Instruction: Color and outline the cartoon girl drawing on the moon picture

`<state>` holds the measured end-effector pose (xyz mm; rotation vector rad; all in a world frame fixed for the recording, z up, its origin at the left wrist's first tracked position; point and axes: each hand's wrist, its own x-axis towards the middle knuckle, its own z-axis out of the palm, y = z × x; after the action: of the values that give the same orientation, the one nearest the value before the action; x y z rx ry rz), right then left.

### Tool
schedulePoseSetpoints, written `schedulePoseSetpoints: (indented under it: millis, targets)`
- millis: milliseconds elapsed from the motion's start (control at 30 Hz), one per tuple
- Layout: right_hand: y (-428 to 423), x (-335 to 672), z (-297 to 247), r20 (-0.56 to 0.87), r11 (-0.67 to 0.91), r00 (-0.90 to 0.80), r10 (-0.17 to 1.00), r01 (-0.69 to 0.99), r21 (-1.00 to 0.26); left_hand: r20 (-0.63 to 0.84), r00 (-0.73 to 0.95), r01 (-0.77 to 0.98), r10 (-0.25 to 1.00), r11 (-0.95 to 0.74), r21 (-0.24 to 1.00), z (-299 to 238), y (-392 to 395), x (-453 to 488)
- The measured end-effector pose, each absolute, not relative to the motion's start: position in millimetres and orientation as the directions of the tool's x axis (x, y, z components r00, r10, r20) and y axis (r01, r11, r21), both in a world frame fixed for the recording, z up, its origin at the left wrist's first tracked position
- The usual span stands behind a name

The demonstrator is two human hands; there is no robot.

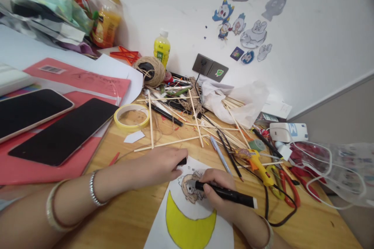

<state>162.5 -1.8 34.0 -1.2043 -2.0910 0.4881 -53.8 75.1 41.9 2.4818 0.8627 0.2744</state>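
Note:
My right hand (pixel 220 186) grips a black marker (pixel 238 197), its tip at the small drawn figure (pixel 190 191) on a white sheet of paper (pixel 157 227). Below the figure, a crescent moon (pixel 189 229) is coloured yellow with a dark outline. At the paper's upper left edge, my left hand (pixel 168 162) is closed around a small black marker cap (pixel 182 161). Fingers partly hide the top of the sheet. A blue-grey pen (pixel 220 155) and a dark pencil (pixel 229 155) lie just beyond my right hand.
Thin wooden sticks (pixel 171 143) and yellow tape (pixel 131 117) lie beyond my hands. A yellow glue gun (pixel 257 163) with its cable and orange-handled scissors (pixel 289 190) sit at right. Two dark-screened devices (pixel 66 132) rest at left. Twine (pixel 150 71) and a bottle (pixel 162 48) stand behind.

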Motion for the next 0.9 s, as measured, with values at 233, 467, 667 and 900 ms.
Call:
schedulePoseSetpoints:
  millis: [233, 467, 667, 900]
  targets:
    - [-1.7, 160.5, 34.6, 0.354, 0.487, -0.334, 0.873, 0.599, -0.635, 0.045, 0.775, 0.531, 0.630, -0.689, 0.493, 38.4, 75.0, -54.3]
    - [-1.9, 160.3, 36.6, 0.369, 0.499, -0.337, 0.866, 0.630, -0.595, 0.030, 0.779, 0.527, 0.626, -0.680, 0.509, 41.4, 74.8, -53.8]
    - [-3.2, 160.3, 35.7, 0.378, 0.518, -0.357, 0.855, 0.629, -0.580, 0.027, 0.770, 0.539, 0.637, -0.672, 0.508, 42.7, 73.5, -53.7]
    - [-1.6, 160.2, 30.3, 0.396, 0.523, -0.344, 0.851, 0.621, -0.584, 0.016, 0.778, 0.535, 0.628, -0.676, 0.506, 47.0, 72.1, -54.9]
